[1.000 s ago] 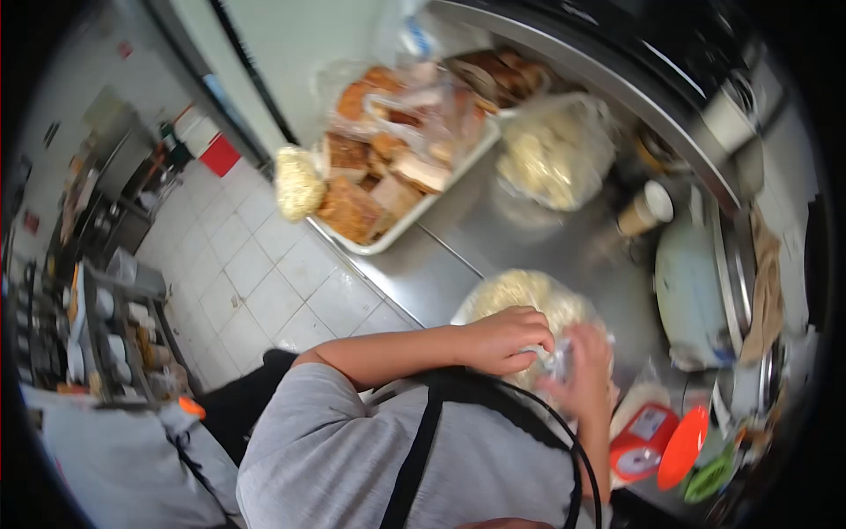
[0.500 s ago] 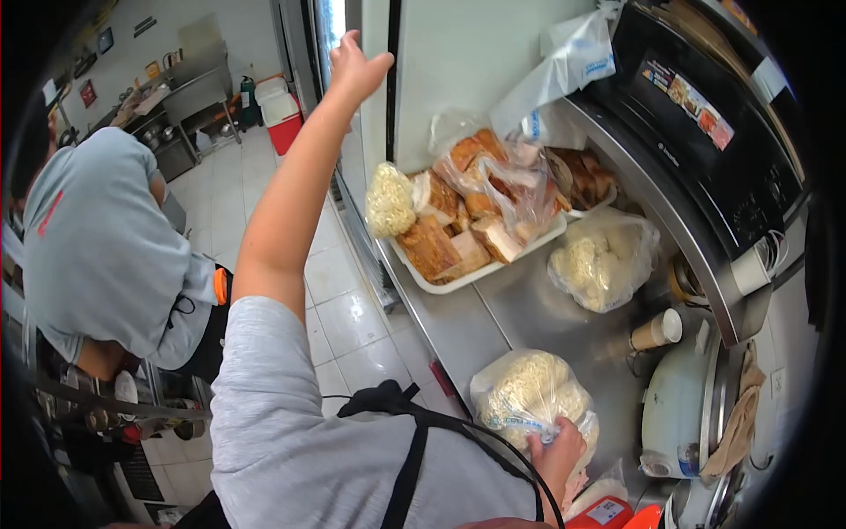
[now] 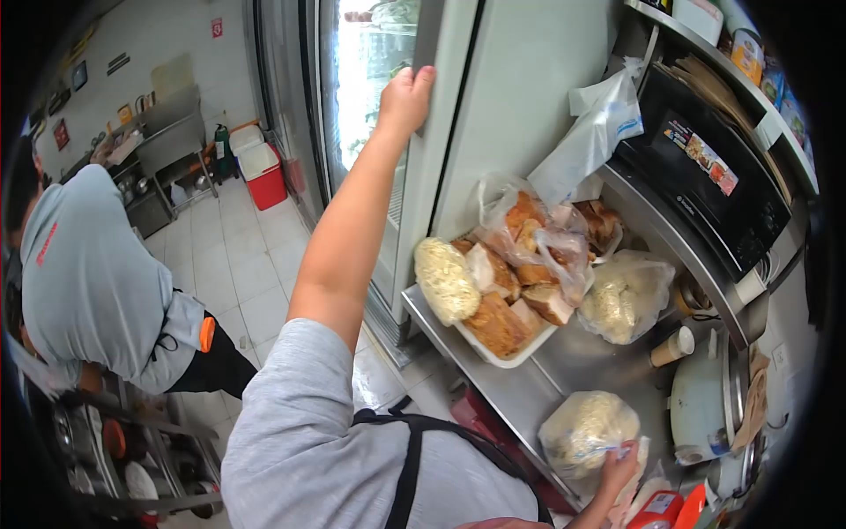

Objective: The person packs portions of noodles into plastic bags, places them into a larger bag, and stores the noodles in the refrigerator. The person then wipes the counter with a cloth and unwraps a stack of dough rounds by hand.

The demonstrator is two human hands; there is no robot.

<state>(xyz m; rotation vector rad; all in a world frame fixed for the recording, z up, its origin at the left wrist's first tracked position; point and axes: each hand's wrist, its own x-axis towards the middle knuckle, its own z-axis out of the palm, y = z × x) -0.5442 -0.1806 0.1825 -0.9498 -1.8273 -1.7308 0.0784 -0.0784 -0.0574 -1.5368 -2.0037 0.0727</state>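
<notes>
My left hand [image 3: 406, 103], at the end of an outstretched arm, is closed around the edge of a refrigerator door [image 3: 426, 176]; part of its fingers is hidden. Beyond the door, lit shelves [image 3: 357, 97] show. Low on the right, my right hand [image 3: 620, 469] grips the gathered neck of a clear plastic bag [image 3: 589, 432] of pale, noodle-like food. The bag rests on the steel counter [image 3: 520, 397]. Farther back, a white tray [image 3: 502, 360] holds chunks of browned meat [image 3: 500, 326], partly under clear plastic, with a small bag of noodle-like food [image 3: 447, 279] on its left corner.
Another clear bag [image 3: 626, 295] of pale food sits right of the tray. A black microwave [image 3: 705, 167] stands on a shelf above. Near the wall are a paper cup [image 3: 672, 346] and a light-coloured appliance [image 3: 699, 401]. At left, a co-worker in grey [image 3: 97, 273] bends forward.
My left hand has moved right with the refrigerator door's edge, and the lit interior now shows more. My view has shifted left. My right hand stays on the bag's neck.
</notes>
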